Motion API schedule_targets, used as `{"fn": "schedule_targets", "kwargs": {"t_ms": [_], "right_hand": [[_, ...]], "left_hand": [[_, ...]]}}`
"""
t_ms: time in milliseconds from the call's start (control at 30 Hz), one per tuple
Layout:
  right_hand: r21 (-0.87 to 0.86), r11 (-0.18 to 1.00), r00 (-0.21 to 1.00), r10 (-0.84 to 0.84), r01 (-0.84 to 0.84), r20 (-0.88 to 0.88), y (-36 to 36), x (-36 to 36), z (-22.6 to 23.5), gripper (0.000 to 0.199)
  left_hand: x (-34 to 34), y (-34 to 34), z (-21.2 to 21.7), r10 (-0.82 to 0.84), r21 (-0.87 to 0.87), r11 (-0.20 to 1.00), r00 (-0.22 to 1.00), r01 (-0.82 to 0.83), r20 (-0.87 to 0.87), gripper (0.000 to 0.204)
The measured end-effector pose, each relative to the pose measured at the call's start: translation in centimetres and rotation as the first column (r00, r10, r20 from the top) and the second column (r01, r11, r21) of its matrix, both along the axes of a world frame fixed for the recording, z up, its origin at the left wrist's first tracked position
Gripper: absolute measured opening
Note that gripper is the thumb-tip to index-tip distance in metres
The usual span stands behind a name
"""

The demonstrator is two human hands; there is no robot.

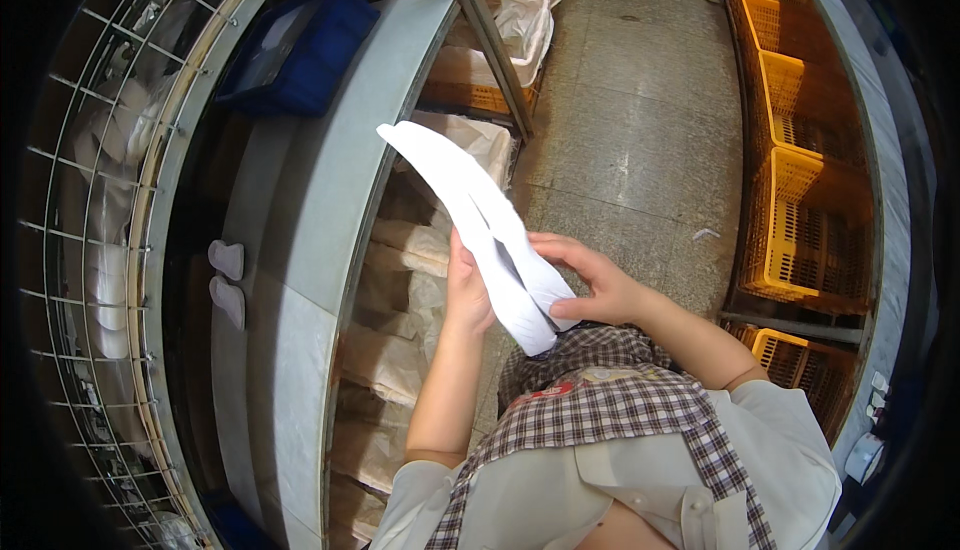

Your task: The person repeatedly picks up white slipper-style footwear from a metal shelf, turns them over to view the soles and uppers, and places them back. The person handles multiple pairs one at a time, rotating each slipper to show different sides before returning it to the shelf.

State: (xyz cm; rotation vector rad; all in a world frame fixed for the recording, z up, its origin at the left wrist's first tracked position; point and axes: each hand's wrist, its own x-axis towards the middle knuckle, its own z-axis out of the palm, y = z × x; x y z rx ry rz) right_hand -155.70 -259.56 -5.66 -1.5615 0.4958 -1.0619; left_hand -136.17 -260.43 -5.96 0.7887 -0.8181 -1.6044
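I hold a pair of long white socks (452,172) in front of my apron, slanting up and to the left, with a dark gap between the two layers near the lower end. My left hand (470,285) is closed on their left edge, its fingers partly hidden behind the fabric. On the opposite edge, my right hand (590,278) grips the lower part, thumb near the bottom and fingers higher up. The narrow tip of the socks reaches over the edge of the grey worktable (300,290).
A dark blue bin (325,50) stands on the worktable at the far left. Cloth-lined crates (505,35) sit beneath and beyond it. Yellow plastic crates (790,215) line the right side. A wire rack (130,190) rises at the left; small pale pieces (227,260) lie near it.
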Motion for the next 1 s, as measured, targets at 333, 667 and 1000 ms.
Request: {"fn": "schedule_targets", "kwargs": {"t_ms": [333, 667, 1000], "right_hand": [[-0.351, 0.935, 0.968, -0.049, -0.042, -0.247, -0.4, 1.7, 2.5, 0.075], [-0.103, 0.994, 0.993, 0.055, -0.045, 0.103, -1.1, 3.9, 2.4, 0.076], [-0.149, 0.983, 0.978, -0.132, 0.108, -0.159, -0.1, 8.0, 2.1, 0.079]], "left_hand": [[0.2, 0.2, -0.5, -0.028, 0.098, 0.988, 0.772, 0.116, -0.636, 0.046], [0.1, -0.3, 0.8, -0.105, -0.105, 0.993, 0.719, 0.046, -0.687, 0.043], [3.1, -0.4, 1.2, 0.449, 0.195, 0.893, 0.841, -0.406, -0.303, 0.037]]}}
